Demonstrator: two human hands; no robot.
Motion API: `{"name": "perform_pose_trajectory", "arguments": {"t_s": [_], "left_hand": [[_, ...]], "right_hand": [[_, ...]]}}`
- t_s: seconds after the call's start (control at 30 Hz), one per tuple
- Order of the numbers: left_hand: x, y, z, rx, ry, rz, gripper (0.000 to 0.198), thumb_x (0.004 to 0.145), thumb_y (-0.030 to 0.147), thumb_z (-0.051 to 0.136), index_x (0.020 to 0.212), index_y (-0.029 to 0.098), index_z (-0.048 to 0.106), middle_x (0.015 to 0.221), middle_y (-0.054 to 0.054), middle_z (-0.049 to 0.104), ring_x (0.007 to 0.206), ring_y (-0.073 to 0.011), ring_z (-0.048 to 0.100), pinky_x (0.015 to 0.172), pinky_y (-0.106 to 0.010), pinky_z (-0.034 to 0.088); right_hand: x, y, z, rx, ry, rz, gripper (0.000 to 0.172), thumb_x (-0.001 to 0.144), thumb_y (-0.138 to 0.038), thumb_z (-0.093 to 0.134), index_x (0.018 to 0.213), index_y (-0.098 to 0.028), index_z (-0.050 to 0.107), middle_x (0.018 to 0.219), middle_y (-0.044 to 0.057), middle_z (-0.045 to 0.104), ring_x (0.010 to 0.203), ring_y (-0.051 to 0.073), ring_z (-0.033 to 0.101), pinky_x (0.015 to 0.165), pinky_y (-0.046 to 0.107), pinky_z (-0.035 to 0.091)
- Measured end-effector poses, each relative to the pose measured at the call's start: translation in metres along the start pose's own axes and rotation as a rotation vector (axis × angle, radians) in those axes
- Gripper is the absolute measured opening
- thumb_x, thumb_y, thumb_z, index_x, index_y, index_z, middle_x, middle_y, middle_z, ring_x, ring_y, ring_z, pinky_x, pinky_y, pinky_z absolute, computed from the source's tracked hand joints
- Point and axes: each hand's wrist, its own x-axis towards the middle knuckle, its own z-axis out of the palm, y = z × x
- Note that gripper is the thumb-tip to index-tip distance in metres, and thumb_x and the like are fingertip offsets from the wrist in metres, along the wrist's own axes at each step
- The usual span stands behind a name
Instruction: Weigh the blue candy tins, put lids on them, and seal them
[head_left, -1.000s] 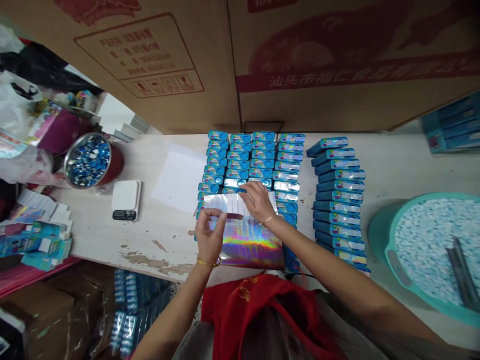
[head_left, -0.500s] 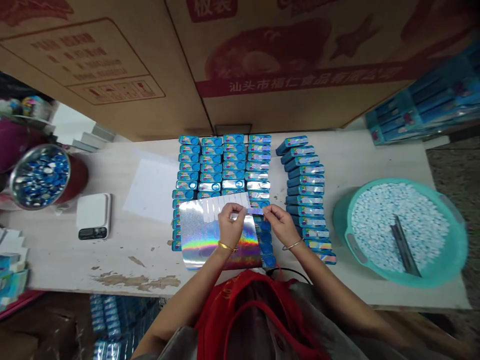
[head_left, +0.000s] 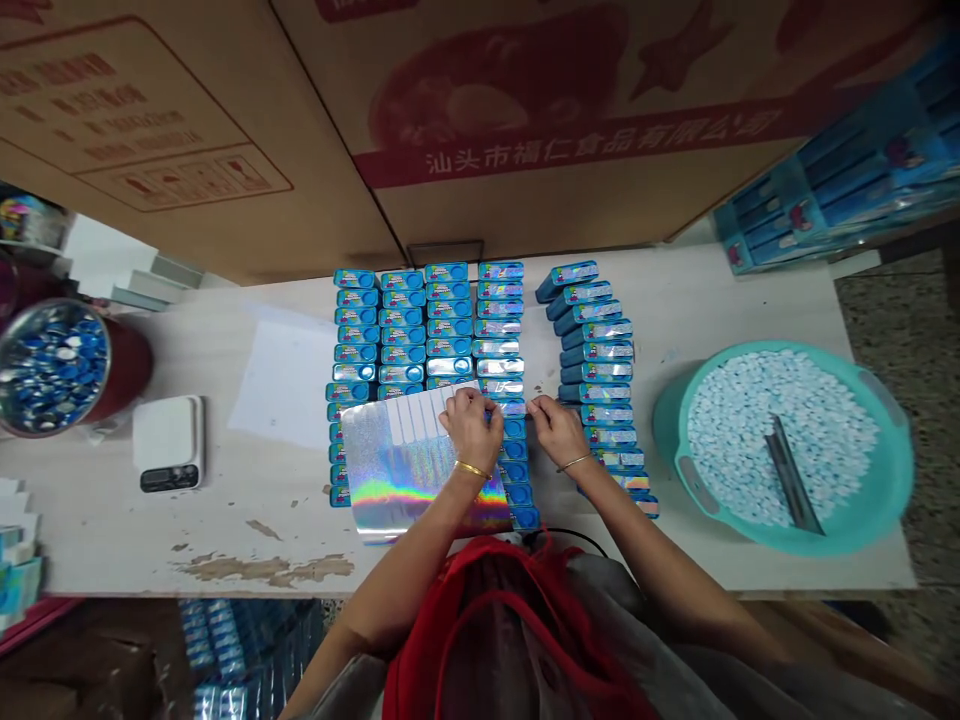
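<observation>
A holographic sticker strip (head_left: 513, 408) lies across the top edge of a blue tin in the column between my hands. My right hand (head_left: 559, 432) is closed, thumb and finger pinched at the strip's right end. Over the right part of a shiny holographic sticker sheet (head_left: 382, 480), my left hand (head_left: 474, 432) is curled closed, its thumb side by the strip's left end; what its fingers hold is hidden. White strips (head_left: 412, 415) show along the sheet's top. The sheet rests on several columns of blue tins (head_left: 403, 317), covering some of them.
To the right stand a slanted column of blue tins (head_left: 600, 370) and a teal basin (head_left: 682, 450) of small white pieces with a metal scoop (head_left: 793, 480). Left are white paper (head_left: 277, 380), a scale (head_left: 166, 435) and a pot (head_left: 131, 365). Cardboard cartons (head_left: 525, 215) line the back.
The strip, stretched between both hands before, now lies against a tin. My left hand has turned and shifted right relative to the sheet. The whole view has shifted slightly.
</observation>
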Motion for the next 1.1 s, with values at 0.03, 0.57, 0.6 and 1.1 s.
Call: {"name": "perform_pose_trajectory", "arguments": {"t_s": [0.03, 0.57, 0.6, 1.1], "left_hand": [[0.001, 0.001, 0.000, 0.001, 0.004, -0.018, 0.016, 0.077, 0.025, 0.063, 0.092, 0.022, 0.058, 0.103, -0.007, 0.057, 0.100, -0.0260, 0.050, 0.080, -0.038, 0.033], [0.020, -0.029, -0.028, -0.239, -0.079, 0.109, 0.011, 0.085, 0.019, 0.051, 0.096, 0.021, 0.056, 0.091, -0.005, 0.062, 0.084, -0.0189, 0.058, 0.078, -0.034, 0.042], [0.024, -0.044, -0.044, -0.247, -0.068, 0.173, 0.013, 0.088, 0.020, 0.048, 0.097, 0.021, 0.057, 0.091, -0.005, 0.062, 0.085, -0.0181, 0.058, 0.079, -0.033, 0.042], [0.028, -0.163, -0.127, 0.291, -0.048, 0.265, 0.019, 0.092, 0.029, 0.044, 0.092, 0.022, 0.062, 0.108, -0.008, 0.063, 0.106, -0.0213, 0.051, 0.091, -0.038, 0.032]], "right_hand": [[-0.001, 0.002, 0.003, 0.058, 0.012, 0.032, 0.023, 0.088, -0.037, 0.042, 0.082, -0.020, 0.056, 0.066, 0.003, 0.057, 0.063, 0.019, 0.053, 0.061, 0.030, 0.034], [0.012, -0.004, 0.017, 0.275, 0.224, 0.102, 0.014, 0.085, -0.030, 0.047, 0.095, -0.020, 0.047, 0.057, -0.006, 0.042, 0.053, 0.017, 0.045, 0.058, 0.030, 0.037], [0.013, -0.015, 0.013, 0.270, 0.257, 0.061, 0.016, 0.086, -0.031, 0.047, 0.098, -0.020, 0.047, 0.058, -0.006, 0.043, 0.053, 0.016, 0.045, 0.058, 0.030, 0.037], [0.036, -0.161, 0.115, -0.259, -0.300, -0.470, 0.027, 0.096, -0.030, 0.040, 0.099, -0.020, 0.065, 0.098, 0.009, 0.065, 0.097, 0.025, 0.050, 0.083, 0.039, 0.028]]}}
